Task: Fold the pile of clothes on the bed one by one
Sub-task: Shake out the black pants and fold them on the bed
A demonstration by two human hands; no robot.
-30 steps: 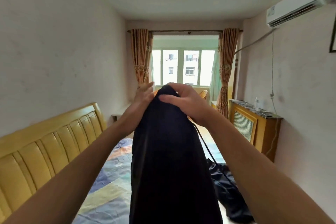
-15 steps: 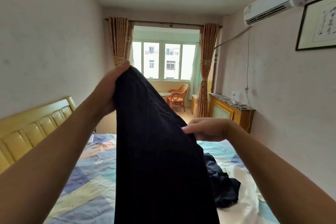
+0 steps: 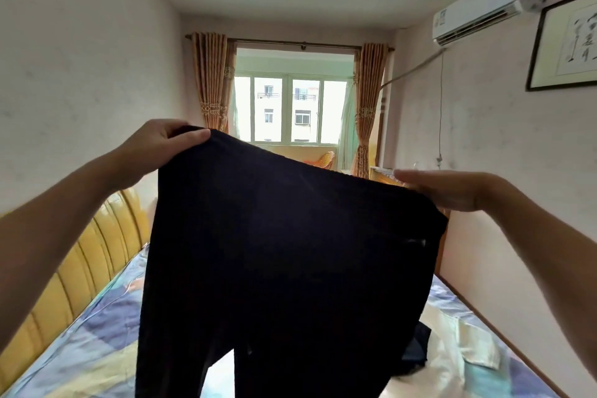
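Black trousers [image 3: 290, 252] hang stretched between left grip [image 3: 161, 142] and right grip [image 3: 449, 191].

The person holds a pair of black trousers [image 3: 290, 252] spread by the waistband above the bed [image 3: 106, 336]. The left hand [image 3: 164, 142] grips the upper left corner of the waistband, thumb over the fabric edge. The right hand [image 3: 449, 189] holds the right corner, lower than the left, with fingers extended; the grip itself is hidden behind the fabric. The two legs hang down out of frame. A dark garment [image 3: 416, 352] and a pale garment [image 3: 475, 346] lie on the patterned bedsheet at right. A yellow padded headboard [image 3: 80, 268] stands at left. A window [image 3: 290, 110] with curtains [image 3: 210, 81] is ahead; an air conditioner [image 3: 484, 3] and a framed picture [image 3: 568, 48] hang on the right wall.
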